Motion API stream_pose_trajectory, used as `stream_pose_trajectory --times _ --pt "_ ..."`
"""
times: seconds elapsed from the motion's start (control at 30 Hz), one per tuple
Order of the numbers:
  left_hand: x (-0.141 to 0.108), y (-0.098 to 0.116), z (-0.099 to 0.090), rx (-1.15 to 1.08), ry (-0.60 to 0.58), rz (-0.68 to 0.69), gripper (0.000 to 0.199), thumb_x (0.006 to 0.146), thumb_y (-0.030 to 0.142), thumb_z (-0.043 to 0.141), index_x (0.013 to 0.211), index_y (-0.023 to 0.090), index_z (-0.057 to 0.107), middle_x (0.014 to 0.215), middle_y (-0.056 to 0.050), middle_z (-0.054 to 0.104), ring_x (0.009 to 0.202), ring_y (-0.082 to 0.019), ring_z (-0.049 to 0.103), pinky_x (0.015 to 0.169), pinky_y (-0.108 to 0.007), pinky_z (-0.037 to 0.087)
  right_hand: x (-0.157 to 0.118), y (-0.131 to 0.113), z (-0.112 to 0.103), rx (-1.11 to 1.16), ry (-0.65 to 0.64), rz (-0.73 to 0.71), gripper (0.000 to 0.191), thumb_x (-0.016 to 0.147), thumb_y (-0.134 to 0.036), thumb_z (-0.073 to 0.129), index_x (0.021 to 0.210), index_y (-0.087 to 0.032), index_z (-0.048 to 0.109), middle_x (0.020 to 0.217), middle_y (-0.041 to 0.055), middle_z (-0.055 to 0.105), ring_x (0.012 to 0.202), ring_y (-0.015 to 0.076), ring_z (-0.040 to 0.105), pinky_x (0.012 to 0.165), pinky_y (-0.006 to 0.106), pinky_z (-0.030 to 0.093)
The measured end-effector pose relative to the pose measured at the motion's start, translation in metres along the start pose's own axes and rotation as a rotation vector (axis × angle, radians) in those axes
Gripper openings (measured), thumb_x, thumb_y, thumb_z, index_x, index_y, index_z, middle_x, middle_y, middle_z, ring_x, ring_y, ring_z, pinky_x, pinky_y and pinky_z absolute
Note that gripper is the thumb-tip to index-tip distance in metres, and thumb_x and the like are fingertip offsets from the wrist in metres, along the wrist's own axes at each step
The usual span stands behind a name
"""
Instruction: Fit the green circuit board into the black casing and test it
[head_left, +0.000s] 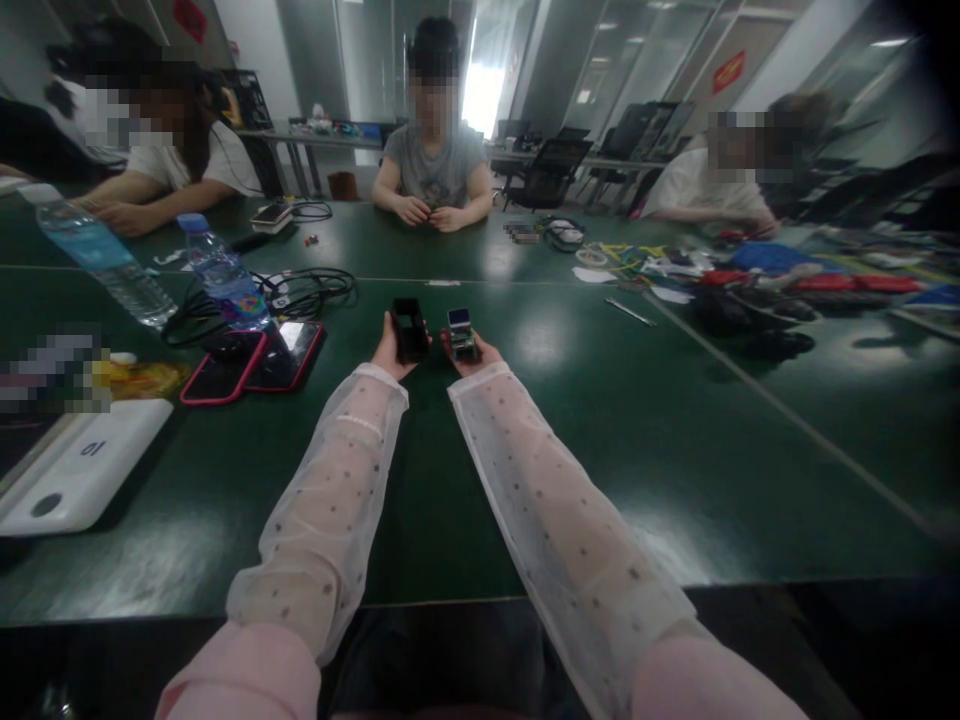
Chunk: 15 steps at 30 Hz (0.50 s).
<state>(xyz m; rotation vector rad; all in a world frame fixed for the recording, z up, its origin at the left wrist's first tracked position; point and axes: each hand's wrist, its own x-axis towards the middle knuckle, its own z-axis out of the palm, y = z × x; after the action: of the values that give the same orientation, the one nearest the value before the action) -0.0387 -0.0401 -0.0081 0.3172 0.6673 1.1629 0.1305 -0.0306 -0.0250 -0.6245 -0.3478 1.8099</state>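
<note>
Above the middle of the green table [525, 470], my left hand [386, 350] is closed around a black rectangular casing [417, 346] with a window-like opening in it. Close beside it, my right hand [487, 355] grips a small circuit board [463, 345] that carries a little screen [458, 317] at its top. The casing and the board are held apart, both tilted up toward me. Most of the fingers are hidden behind these two parts. Sheer dotted sleeves cover both my forearms.
Two phones with pink-red edges [225, 370], water bottles [225, 275] and black cables [315, 285] lie or stand to the left, near a white device [90, 465]. A metal wrench-like tool [630, 312] and a heap of cables and tools [780, 275] lie right. Three people sit opposite.
</note>
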Motion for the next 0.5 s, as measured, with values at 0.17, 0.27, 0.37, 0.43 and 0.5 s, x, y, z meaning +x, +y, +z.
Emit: stream_pose_trajectory --times 0.17,0.27,0.37,0.43,0.5 --pt "0.0006 -0.0001 -0.0003 0.001 0.003 -0.001 0.071 0.085 0.071 0.029 0.103 0.011 0.064 0.069 -0.007 0.066 0.064 -0.017 0.064 0.060 -0.027 0.051 -0.0012 0.0002 0.0011 -0.007 0.012 -0.005 0.031 0.097 -0.023 0.032 0.120 -0.015 0.051 0.079 0.0073 0.072 0.073 0.0179 0.071 0.064 0.029 0.059" --pt "0.0015 0.0000 -0.0011 0.002 0.000 0.000 0.071 0.085 0.071 0.029 0.104 0.011 0.063 0.070 -0.007 0.066 0.064 -0.017 0.064 0.062 -0.028 0.051 -0.0013 0.0002 0.0009 -0.014 0.018 -0.005 0.031 0.096 -0.023 0.033 0.121 -0.016 0.051 0.080 0.0068 0.072 0.074 0.0182 0.071 0.065 0.030 0.059" --pt "0.0014 -0.0001 -0.0011 0.002 0.003 0.001 0.071 0.085 0.070 0.029 0.106 0.011 0.063 0.070 -0.007 0.066 0.064 -0.016 0.064 0.062 -0.028 0.051 -0.0011 0.0001 0.0005 -0.013 0.019 0.002 0.032 0.097 -0.023 0.032 0.121 -0.016 0.051 0.080 0.0068 0.072 0.075 0.0181 0.071 0.064 0.030 0.059" --pt "0.0010 -0.0003 -0.0008 0.004 0.012 0.001 0.071 0.085 0.070 0.029 0.107 0.011 0.062 0.070 -0.007 0.066 0.065 -0.017 0.064 0.062 -0.028 0.050 -0.0007 0.0001 0.0002 -0.009 0.018 0.001 0.031 0.097 -0.022 0.032 0.121 -0.016 0.051 0.081 0.0070 0.072 0.075 0.0179 0.071 0.064 0.030 0.060" --pt "0.0008 -0.0004 -0.0008 0.005 0.015 0.003 0.070 0.085 0.070 0.030 0.107 0.011 0.062 0.070 -0.007 0.066 0.065 -0.017 0.064 0.063 -0.028 0.050 -0.0001 0.0002 -0.0004 -0.005 0.015 -0.002 0.031 0.096 -0.022 0.032 0.120 -0.016 0.051 0.081 0.0072 0.071 0.075 0.0179 0.071 0.063 0.030 0.060"
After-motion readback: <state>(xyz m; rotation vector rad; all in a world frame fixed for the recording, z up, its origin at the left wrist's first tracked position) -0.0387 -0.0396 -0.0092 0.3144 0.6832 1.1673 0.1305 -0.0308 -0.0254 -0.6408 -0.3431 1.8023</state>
